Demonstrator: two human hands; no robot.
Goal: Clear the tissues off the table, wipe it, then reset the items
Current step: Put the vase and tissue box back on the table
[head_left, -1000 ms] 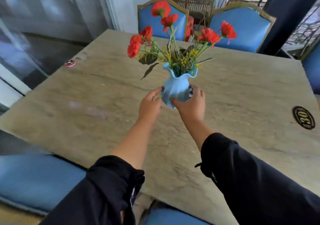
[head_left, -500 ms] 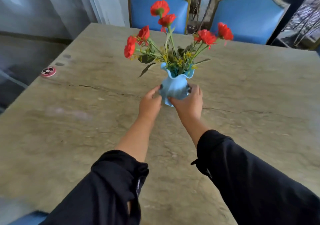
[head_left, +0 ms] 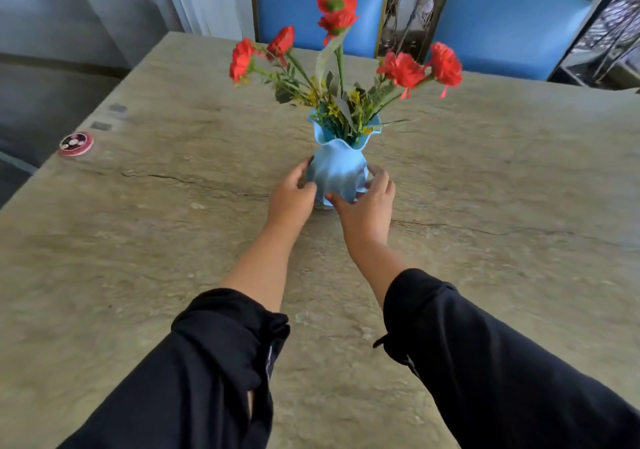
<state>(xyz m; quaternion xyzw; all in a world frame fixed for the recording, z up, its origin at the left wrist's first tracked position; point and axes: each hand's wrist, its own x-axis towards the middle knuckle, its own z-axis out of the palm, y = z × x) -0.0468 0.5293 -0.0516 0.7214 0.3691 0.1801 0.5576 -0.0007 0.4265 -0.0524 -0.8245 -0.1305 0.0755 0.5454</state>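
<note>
A light blue wavy vase with red flowers and green stems stands upright near the middle of the beige stone table. Its base seems to rest on the table top. My left hand cups the vase's left side and my right hand cups its right side and lower front. Both hands touch the vase. No tissues show on the table.
A small round red and white disc lies near the table's left edge, with two small grey marks beyond it. Two blue chairs with gold frames stand at the far side.
The vase has gone down and slightly away from me, from held above the table to resting on it. Both hands stayed around it. The view has tilted forward over the table.
</note>
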